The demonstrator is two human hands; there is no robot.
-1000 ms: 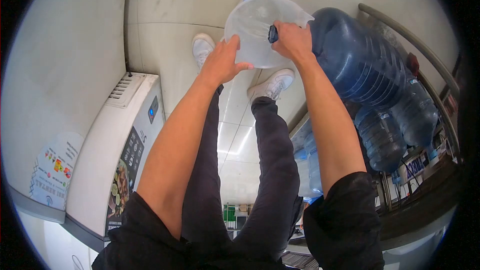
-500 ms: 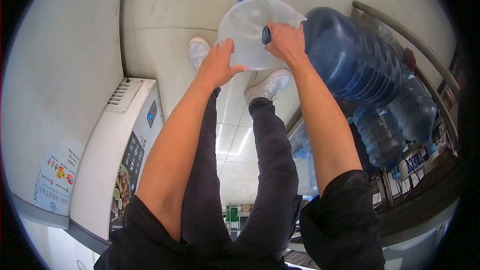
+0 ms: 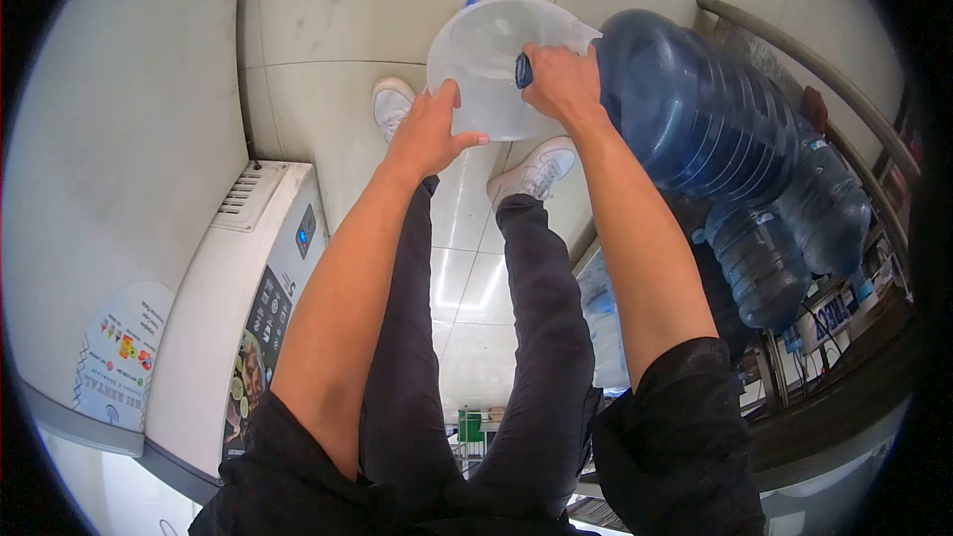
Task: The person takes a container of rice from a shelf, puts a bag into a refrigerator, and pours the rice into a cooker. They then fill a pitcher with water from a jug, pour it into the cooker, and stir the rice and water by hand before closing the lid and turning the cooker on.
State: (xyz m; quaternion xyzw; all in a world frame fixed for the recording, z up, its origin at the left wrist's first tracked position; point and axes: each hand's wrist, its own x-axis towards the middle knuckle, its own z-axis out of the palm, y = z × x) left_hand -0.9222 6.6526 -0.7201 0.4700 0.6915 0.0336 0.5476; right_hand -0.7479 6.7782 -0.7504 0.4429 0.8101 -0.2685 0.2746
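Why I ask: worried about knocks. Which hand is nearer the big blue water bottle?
Right. The right hand grips the clear jug by its handle, beside the blue bottle; the left hand presses the jug's opposite side, farther off.

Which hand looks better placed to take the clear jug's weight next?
Right hand, probably: it is closed round the dark blue part on the clear jug, while the left hand only presses against the jug's side.

A drinking-water shop: large blue water jugs stacked beside a white dispenser.
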